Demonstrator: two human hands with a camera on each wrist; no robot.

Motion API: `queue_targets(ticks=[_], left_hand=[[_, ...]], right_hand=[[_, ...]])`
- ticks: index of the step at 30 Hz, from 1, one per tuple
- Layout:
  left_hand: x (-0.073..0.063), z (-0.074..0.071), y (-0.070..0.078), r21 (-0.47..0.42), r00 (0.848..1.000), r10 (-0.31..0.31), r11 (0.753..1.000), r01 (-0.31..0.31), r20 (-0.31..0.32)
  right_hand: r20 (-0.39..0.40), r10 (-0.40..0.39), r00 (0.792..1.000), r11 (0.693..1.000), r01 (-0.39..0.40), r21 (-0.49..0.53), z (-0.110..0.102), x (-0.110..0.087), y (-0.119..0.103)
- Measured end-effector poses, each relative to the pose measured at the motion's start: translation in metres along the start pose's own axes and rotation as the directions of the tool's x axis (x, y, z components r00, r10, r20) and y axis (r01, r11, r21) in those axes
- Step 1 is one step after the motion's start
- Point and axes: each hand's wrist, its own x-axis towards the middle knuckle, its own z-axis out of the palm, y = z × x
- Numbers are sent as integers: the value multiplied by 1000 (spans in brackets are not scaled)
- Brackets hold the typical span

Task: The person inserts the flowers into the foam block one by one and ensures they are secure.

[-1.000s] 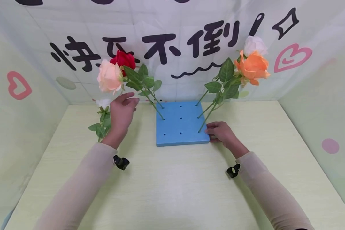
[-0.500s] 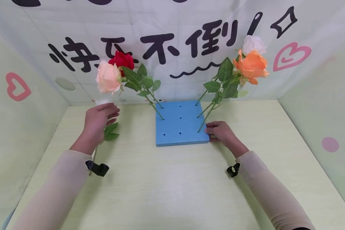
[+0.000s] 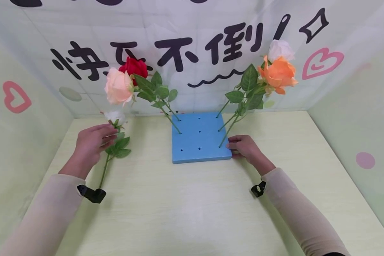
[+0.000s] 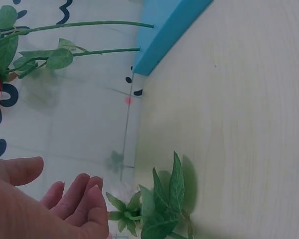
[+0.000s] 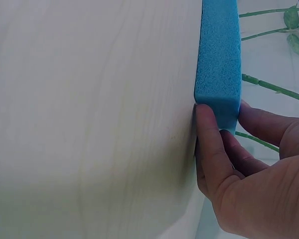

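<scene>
On the left of the table lies a white rose [image 3: 114,116] with green leaves [image 4: 162,209] and a long stem. My left hand [image 3: 91,142] is beside its bloom, the fingers slightly bent and the thumb apart from them, with nothing between. In the left wrist view the fingertips [image 4: 95,191] are right by the green sepals. A blue foam board [image 3: 192,154] with small holes sits at mid-table. My right hand [image 3: 245,147] grips its near right corner, thumb on top and fingers at the side and lower edge, as the right wrist view shows.
From the board's left holes lean a pink rose [image 3: 118,86] and a red rose [image 3: 135,69]. On its right stand an orange rose [image 3: 279,74], a white rose [image 3: 281,49] and several stems. A printed cloth [image 3: 179,96] hangs behind the table.
My left hand has moved left and down from beneath the pink rose to the lying white rose, uncovering more of it. The right hand stays on the board's corner.
</scene>
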Motion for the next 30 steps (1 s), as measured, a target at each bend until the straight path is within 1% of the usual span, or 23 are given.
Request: queue_targets(ticks=[3,7,10,15,19,26,30], left_hand=[[1,-7,-1,17,1000,-18,1000,18,-23],[3,-13,-4,25,995,-46,999,49,-85],[4,-16,-6,10,990,-66,998,67,-122],[5,-21,-9,26,985,-84,996,89,-153],[6,-23,-12,51,975,-103,992,116,-196],[8,-27,-19,50,951,-159,983,178,-264],[10,-26,-22,115,944,-165,972,205,-286]], right_hand=[[2,-3,1000,1000,3,2,0,1,1],[6,-7,1000,1000,7,4,-1,1,0],[8,-6,1000,1000,6,7,-1,1,1],[8,-4,1000,1000,3,15,-2,1,1],[9,-2,1000,1000,2,13,-2,1,2],[5,2,1000,1000,-2,20,-2,1,1],[4,-2,1000,1000,2,18,-1,0,0]])
